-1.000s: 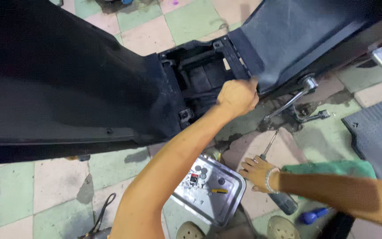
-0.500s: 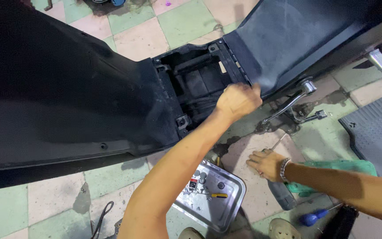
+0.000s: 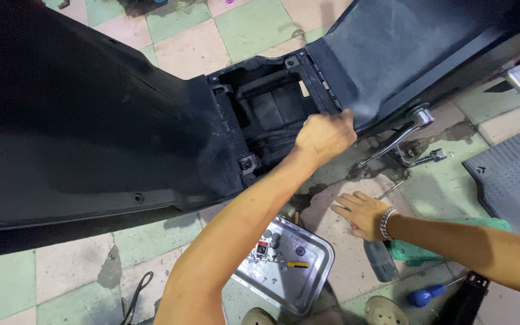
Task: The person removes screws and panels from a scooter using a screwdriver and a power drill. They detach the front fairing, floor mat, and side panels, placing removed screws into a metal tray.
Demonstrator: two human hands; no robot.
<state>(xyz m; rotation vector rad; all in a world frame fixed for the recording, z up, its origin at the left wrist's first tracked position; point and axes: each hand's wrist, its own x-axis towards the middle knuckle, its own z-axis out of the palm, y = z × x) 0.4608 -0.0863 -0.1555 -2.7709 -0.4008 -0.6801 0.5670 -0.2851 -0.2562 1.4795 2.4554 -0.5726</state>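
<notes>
Mostly matte blk scooter panel (image 3: 91,138), dusty.

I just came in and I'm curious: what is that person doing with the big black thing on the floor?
A person is working on a big black scooter body panel that lies over a tiled floor. Their left hand grips the edge of the panel beside an open black compartment. Their right hand rests flat on the floor, fingers spread. A metal tray with small parts sits just below, and a blue-handled screwdriver lies nearby.
</notes>
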